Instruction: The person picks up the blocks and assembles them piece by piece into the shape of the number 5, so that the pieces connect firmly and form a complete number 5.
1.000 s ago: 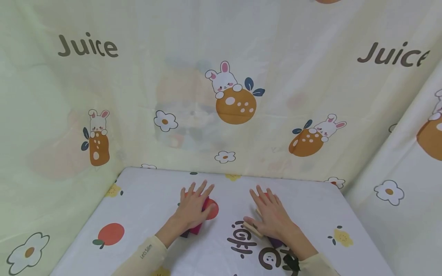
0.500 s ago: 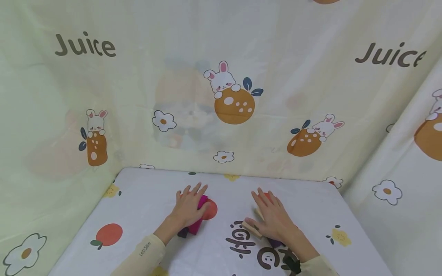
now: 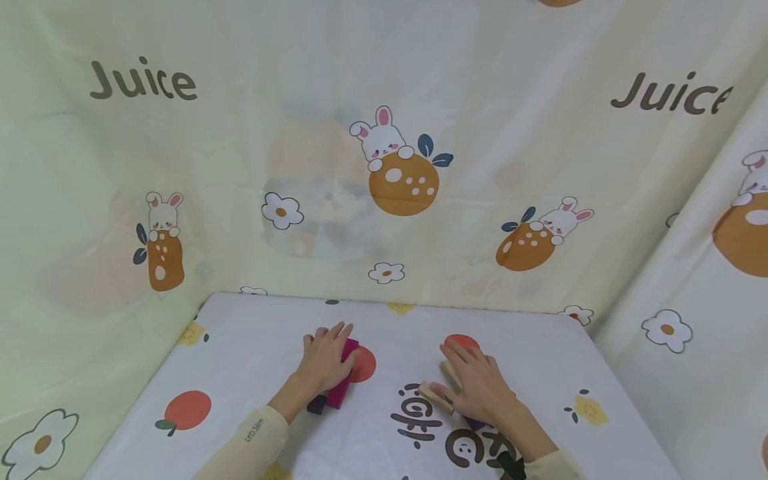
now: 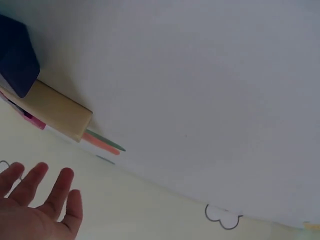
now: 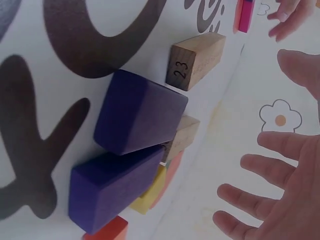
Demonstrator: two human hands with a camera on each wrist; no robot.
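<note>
My left hand (image 3: pixel 324 361) reaches over a few blocks at the left of the table's middle, fingers spread. A magenta block (image 3: pixel 342 393) and a dark block (image 3: pixel 316 404) show from under it. In the left wrist view, a dark blue block (image 4: pixel 17 55) lies against a plain wooden block (image 4: pixel 62 111). Over another group is my right hand (image 3: pixel 480 387), fingers extended in its wrist view. Around it are a wooden block marked 23 (image 5: pixel 195 61), a second wooden block (image 5: pixel 183 136), two purple blocks (image 5: pixel 137 112), a yellow block (image 5: pixel 151 192) and an orange-red block (image 5: pixel 107 231). Neither hand grips anything.
A white printed cloth (image 3: pixel 240 373) covers the table, with fruit, flowers and lettering as flat prints. Pale printed curtains (image 3: pixel 336 280) stand along the back and both sides. Between the two hands lies a strip of bare cloth.
My left hand has drawn slightly left and its fingers bend a little more, showing more of the magenta block. The right hand has shifted slightly nearer, its fingers closer together. The blocks have stayed put.
</note>
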